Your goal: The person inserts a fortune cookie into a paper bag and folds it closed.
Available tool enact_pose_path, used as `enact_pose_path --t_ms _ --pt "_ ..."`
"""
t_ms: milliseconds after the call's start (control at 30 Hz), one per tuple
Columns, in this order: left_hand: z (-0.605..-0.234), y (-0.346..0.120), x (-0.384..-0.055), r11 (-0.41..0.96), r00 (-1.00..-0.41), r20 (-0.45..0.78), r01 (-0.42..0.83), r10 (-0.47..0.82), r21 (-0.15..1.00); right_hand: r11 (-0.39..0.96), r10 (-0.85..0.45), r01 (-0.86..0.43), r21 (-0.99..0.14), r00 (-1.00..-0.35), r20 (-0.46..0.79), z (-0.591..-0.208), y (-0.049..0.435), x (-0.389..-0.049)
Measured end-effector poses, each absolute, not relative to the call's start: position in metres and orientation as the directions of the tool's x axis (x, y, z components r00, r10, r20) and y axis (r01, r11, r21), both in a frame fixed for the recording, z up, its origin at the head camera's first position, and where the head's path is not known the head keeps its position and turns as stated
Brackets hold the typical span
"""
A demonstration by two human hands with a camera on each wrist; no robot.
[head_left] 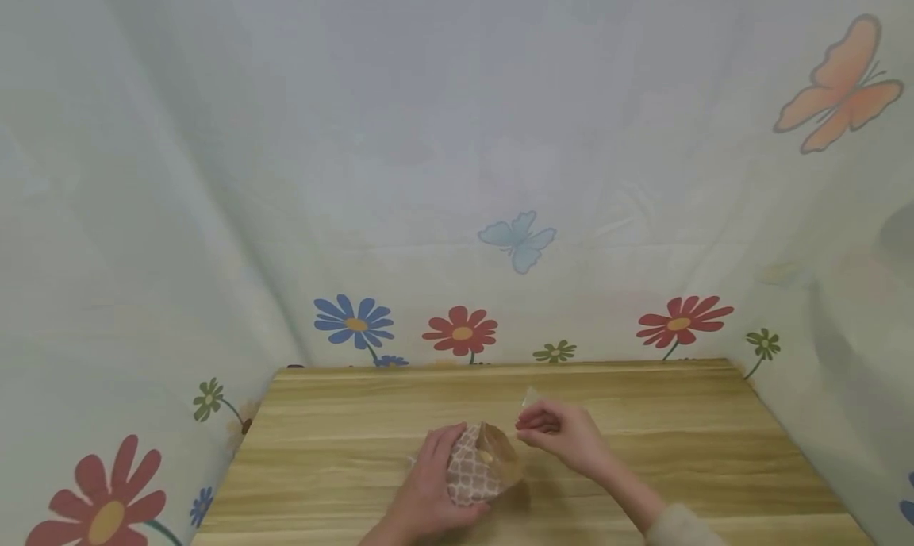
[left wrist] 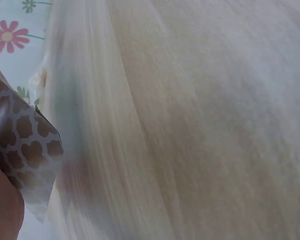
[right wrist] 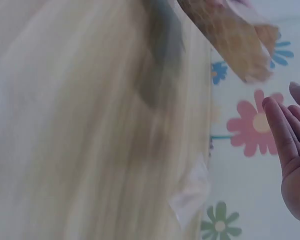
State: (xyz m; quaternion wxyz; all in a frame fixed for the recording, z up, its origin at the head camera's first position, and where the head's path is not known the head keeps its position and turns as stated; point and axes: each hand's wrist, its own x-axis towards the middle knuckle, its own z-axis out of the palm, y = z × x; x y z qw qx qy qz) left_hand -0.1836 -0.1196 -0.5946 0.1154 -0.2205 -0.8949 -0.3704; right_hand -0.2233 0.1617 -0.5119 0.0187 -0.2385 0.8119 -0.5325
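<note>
In the head view my left hand grips a brown paper packet printed with a white lattice, thumb at the near edge and fingers over the far side. The packet's plain brown open end faces right. In the left wrist view a corner of the packet sticks out past the hand. My right hand is raised just right of the open end. Seen from the right wrist, the right hand has its fingers extended side by side, with nothing visible between them and the thumb.
A small whitish, see-through piece lies near the table edge; in the head view it shows just behind the right fingertips. The wood-grain table is enclosed by pale cloth printed with flowers and butterflies.
</note>
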Motion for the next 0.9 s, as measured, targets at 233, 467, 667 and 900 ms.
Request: enact_pose_path --t_ms 233,467,667,900 --pt "-0.592 -0.120 -0.181 0.597 -0.891 0.351 0.454 0.289 0.662 0.401 -0.403 -0.345 -0.848 -0.898 0.175 -0.506 0.195 -0.250" --pt "-0.593 -0.119 -0.182 0.578 -0.855 0.409 0.517 0.318 0.632 0.510 -0.400 -0.352 -0.785 -0.905 0.146 -0.515 0.220 -0.280" --pt "-0.600 -0.117 -0.183 0.582 -0.846 0.414 0.532 0.336 0.614 0.533 -0.414 -0.331 -0.778 -0.905 0.101 -0.528 0.227 -0.299" --pt "-0.601 -0.116 -0.181 0.593 -0.844 0.411 0.534 0.343 0.602 0.575 -0.427 -0.323 -0.752 -0.902 0.060 -0.539 0.228 -0.311"
